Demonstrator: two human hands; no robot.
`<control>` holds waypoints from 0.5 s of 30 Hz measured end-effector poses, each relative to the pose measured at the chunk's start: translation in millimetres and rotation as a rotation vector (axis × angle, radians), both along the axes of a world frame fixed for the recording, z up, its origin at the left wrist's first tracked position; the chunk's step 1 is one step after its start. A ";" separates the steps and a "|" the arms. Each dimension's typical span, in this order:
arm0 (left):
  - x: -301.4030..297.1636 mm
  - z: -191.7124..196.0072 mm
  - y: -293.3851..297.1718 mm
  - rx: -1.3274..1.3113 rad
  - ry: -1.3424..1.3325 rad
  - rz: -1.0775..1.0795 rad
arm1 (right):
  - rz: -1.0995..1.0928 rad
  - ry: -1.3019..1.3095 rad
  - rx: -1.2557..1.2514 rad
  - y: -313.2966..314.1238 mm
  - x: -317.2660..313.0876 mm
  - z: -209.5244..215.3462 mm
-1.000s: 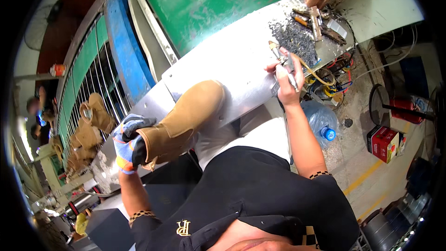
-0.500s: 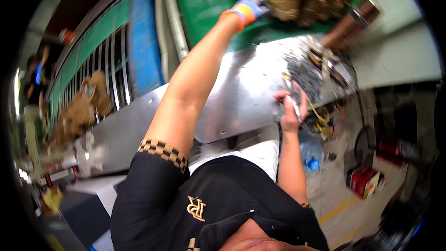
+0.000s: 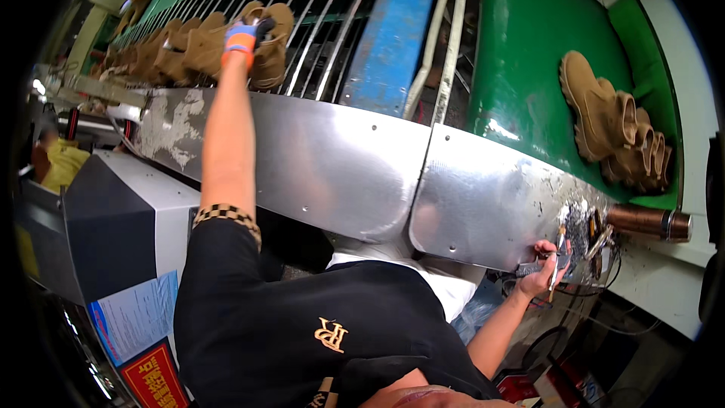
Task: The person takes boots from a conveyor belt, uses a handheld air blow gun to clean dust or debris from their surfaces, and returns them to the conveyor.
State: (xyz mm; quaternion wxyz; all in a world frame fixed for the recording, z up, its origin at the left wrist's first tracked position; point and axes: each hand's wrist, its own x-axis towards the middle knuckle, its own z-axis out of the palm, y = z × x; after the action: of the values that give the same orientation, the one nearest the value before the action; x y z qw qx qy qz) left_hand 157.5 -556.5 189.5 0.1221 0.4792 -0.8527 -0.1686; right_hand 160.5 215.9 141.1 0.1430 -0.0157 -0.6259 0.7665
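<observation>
My left hand (image 3: pixel 245 36), in a blue and orange glove with dark fingertips, reaches far out to the row of boots on the metal-bar rack. Its fingers close at the upper of a tan boot (image 3: pixel 272 53) at the row's near end; the exact grip is partly hidden. Low at the right, my bare right hand (image 3: pixel 538 276) is closed around a slim pen-like tool (image 3: pixel 559 257) with a pale shaft and a narrow tip. It is held over the edge of the metal table (image 3: pixel 498 204). Something dark grey shows beside these fingers.
More tan boots (image 3: pixel 619 121) stand on the green belt (image 3: pixel 521 68) at right. A copper-coloured flask (image 3: pixel 649 223) lies beside scattered hand tools (image 3: pixel 600 242). A blue beam (image 3: pixel 393 38) and pale pipes (image 3: pixel 445 38) separate rack and belt. A grey-white machine box (image 3: pixel 113 219) stands at left.
My left hand has swung from the boots on the green belt over to the boots on the bar rack. The view has turned left. My right hand still holds the slim tool.
</observation>
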 end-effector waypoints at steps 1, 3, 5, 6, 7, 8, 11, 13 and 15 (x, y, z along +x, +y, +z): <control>-6.5 -5.5 16.1 -0.070 0.111 0.000 | -0.007 0.004 0.092 5.8 -1.1 -3.9; -1.0 -20.2 27.8 -0.174 0.266 0.037 | 0.026 0.044 0.114 3.4 -5.6 -4.2; 2.1 -21.0 54.5 -0.008 0.518 -0.005 | 0.016 0.052 0.109 5.0 -6.5 -5.6; 14.4 -9.9 88.4 0.186 0.717 -0.076 | 0.005 0.048 0.100 6.0 -5.1 -4.6; 33.7 -13.1 92.2 0.387 1.024 -0.174 | 0.012 0.043 0.075 2.2 -5.8 -4.9; 56.6 -4.3 108.1 0.485 0.991 -0.246 | -0.011 0.044 0.060 1.4 -4.8 -5.2; 129.8 -39.0 123.0 0.401 0.910 -0.686 | 0.011 0.002 0.048 0.0 -4.2 -2.8; 144.9 9.9 201.5 0.329 0.603 -0.867 | 0.001 0.034 0.127 6.0 -2.6 -4.5; 166.6 29.3 240.7 0.378 0.364 -1.075 | 0.015 0.038 0.099 7.8 -3.5 -9.7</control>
State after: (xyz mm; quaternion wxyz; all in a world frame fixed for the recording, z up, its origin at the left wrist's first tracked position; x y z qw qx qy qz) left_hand 324.1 -315.9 218.8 0.0764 -0.0427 -0.8962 -0.4350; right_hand 157.0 223.7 131.4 0.1498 0.0104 -0.6603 0.7358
